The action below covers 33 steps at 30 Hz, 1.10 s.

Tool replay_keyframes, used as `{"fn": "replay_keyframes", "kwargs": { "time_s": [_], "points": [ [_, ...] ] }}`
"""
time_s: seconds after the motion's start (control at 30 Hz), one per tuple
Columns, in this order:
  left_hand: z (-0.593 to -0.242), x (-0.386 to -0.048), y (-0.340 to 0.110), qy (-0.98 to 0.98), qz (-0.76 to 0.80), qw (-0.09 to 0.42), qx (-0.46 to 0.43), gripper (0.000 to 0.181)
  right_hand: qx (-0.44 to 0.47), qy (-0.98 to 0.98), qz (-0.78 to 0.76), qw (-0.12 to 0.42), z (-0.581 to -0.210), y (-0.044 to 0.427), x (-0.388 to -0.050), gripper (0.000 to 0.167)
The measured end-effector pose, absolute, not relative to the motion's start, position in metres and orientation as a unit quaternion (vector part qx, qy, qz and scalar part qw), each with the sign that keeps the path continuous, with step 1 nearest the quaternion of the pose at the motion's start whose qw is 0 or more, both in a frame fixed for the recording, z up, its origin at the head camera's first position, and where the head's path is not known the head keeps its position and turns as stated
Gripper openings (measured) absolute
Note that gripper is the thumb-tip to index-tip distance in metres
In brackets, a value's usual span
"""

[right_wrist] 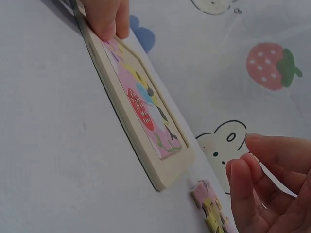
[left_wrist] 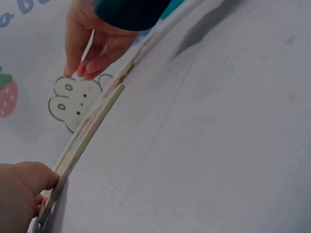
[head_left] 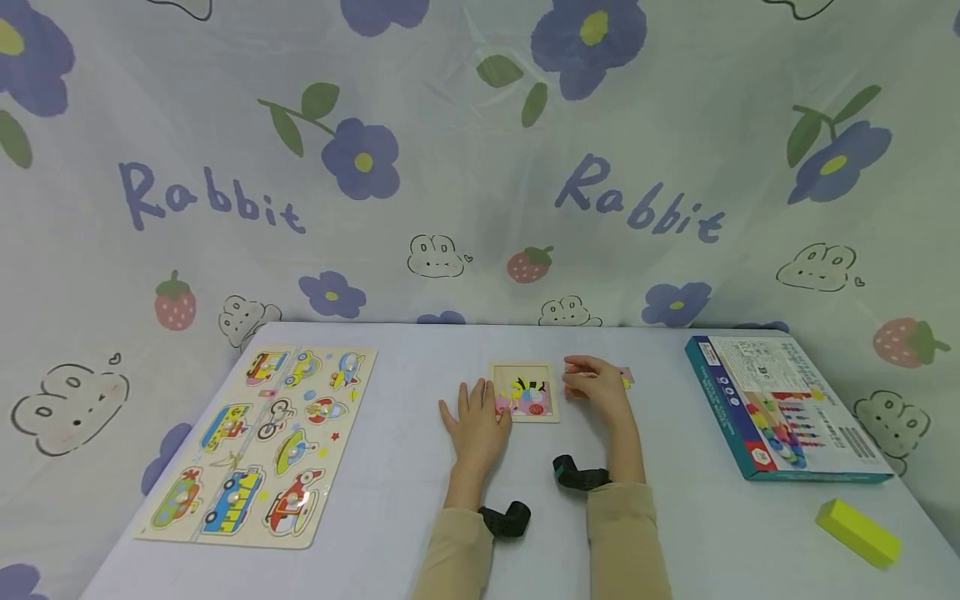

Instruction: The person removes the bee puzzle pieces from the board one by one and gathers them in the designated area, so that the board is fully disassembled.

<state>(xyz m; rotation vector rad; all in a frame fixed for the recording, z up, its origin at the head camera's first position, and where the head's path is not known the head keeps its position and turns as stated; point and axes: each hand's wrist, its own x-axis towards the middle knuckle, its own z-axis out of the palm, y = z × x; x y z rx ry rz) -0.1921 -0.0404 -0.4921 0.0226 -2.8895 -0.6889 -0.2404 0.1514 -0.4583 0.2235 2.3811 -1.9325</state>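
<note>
A small wooden puzzle frame (head_left: 556,392) lies on the table, its lower part filled with pink and yellow pieces, among them a red strawberry (right_wrist: 140,108). My left hand (head_left: 480,429) touches the frame's left side, fingers spread and mostly straight, its thumb against the near edge in the left wrist view. Right of the frame, my right hand (head_left: 603,396) hovers with loosely bent fingers over loose puzzle pieces (head_left: 626,377); I see nothing held in it. The right wrist view shows loose pieces (right_wrist: 210,206) beside the frame's corner, partly hidden by that hand.
A large vehicle puzzle board (head_left: 258,450) lies at the left. On the right are a teal-edged box (head_left: 795,408) and a yellow-green block (head_left: 858,533). A printed curtain (head_left: 465,183) hangs behind the table. Black wrist devices (head_left: 506,521) sit on both wrists.
</note>
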Motion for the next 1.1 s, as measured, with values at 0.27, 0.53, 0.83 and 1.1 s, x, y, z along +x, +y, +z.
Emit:
{"fn": "replay_keyframes", "kwargs": {
  "time_s": [0.27, 0.53, 0.83, 1.1],
  "points": [
    [-0.493, -0.192, -0.040, -0.970, -0.231, 0.077, 0.012, 0.055, 0.048, 0.775, -0.628, 0.048, -0.462, 0.133, -0.244, 0.034],
    [-0.493, -0.192, -0.040, -0.971, -0.228, 0.076, 0.009, 0.054, -0.004, 0.808, -0.588, 0.041, -0.466, 0.117, -0.246, 0.031],
    [-0.493, -0.192, -0.041, -0.970, -0.231, 0.079, 0.006, 0.054, -0.064, 0.869, -0.486, 0.062, -0.465, 0.108, -0.246, 0.039],
    [-0.492, -0.192, -0.041, -0.969, -0.232, 0.085, 0.004, 0.053, -0.109, 0.899, -0.420, 0.065, -0.465, 0.101, -0.245, 0.042]
  ]
}}
